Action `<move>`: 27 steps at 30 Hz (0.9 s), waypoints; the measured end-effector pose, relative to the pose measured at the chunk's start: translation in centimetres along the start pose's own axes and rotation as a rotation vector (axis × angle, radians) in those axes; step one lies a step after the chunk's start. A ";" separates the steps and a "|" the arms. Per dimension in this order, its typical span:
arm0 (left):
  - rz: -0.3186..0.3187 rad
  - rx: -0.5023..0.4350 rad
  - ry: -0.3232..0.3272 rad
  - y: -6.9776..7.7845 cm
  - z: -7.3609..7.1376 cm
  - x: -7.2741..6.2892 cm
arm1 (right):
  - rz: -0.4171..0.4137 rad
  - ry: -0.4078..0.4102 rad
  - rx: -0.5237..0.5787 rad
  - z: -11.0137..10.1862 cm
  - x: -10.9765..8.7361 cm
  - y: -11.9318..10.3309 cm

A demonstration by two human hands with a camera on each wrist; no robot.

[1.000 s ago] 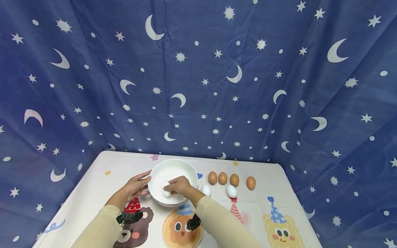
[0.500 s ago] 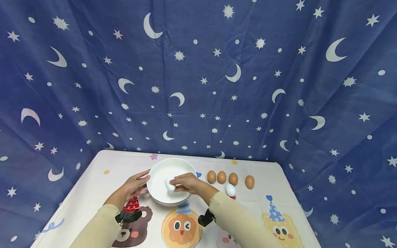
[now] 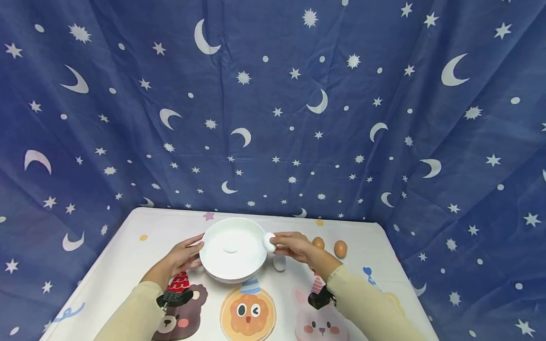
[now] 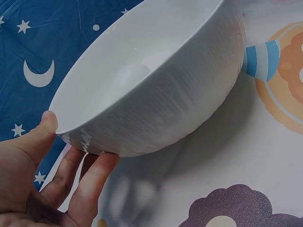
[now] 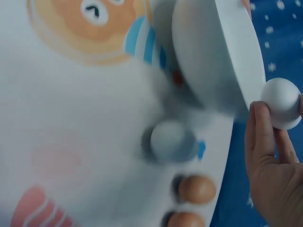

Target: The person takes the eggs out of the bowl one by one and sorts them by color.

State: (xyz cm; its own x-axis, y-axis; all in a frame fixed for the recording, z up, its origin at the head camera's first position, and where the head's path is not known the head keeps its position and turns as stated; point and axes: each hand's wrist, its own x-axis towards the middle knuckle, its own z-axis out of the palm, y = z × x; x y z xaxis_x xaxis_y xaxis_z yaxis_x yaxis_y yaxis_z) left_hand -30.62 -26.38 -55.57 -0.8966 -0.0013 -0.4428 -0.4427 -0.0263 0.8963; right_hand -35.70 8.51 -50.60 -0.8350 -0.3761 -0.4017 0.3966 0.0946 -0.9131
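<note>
My left hand [image 3: 181,255] grips the white bowl [image 3: 213,267] at its left side, with the thumb on the rim and fingers under the wall in the left wrist view. At the bowl's right rim, a white egg [image 3: 269,242] is pinched between the thumb and fingers of my right hand [image 3: 294,245]. The right wrist view shows this egg right at the rim. A faint white oval shows on the bowl's bottom. Below my right hand, another white egg [image 3: 279,262] lies on the table, partly covered in the head view.
Brown eggs [image 3: 340,248] lie right of the bowl, some hidden behind my right hand; two brown eggs [image 5: 196,189] show in the right wrist view. The pale tablecloth [image 3: 128,265] has printed cartoon figures. A blue curtain [image 3: 273,118] with moons and stars hangs behind the table.
My right hand has lifted the white egg from inside the bowl and moved it right, to the rim. The left hand keeps its grip on the bowl.
</note>
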 end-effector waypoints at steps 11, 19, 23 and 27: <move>0.002 0.017 0.001 0.3 0.2 -0.3 | -0.011 0.146 0.037 -8.9 -3.5 1.8; -0.007 0.009 0.010 0.2 0.1 -0.2 | -0.035 0.273 0.006 -12.6 -4.7 3.6; -0.004 0.016 0.011 0.2 0.1 -0.2 | -0.038 0.311 -0.003 -13.3 -5.2 4.7; 0.000 0.009 -0.001 0.2 0.2 -0.4 | -0.028 0.328 0.025 -13.7 -5.8 5.8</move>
State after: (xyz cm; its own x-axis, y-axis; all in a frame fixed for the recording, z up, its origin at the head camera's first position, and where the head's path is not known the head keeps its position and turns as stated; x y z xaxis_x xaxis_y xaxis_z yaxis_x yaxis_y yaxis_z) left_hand -30.41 -26.18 -55.18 -0.8965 -0.0006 -0.4431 -0.4430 -0.0175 0.8963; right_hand -33.81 23.81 -54.49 -0.9223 -0.0613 -0.3816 0.3779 0.0646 -0.9236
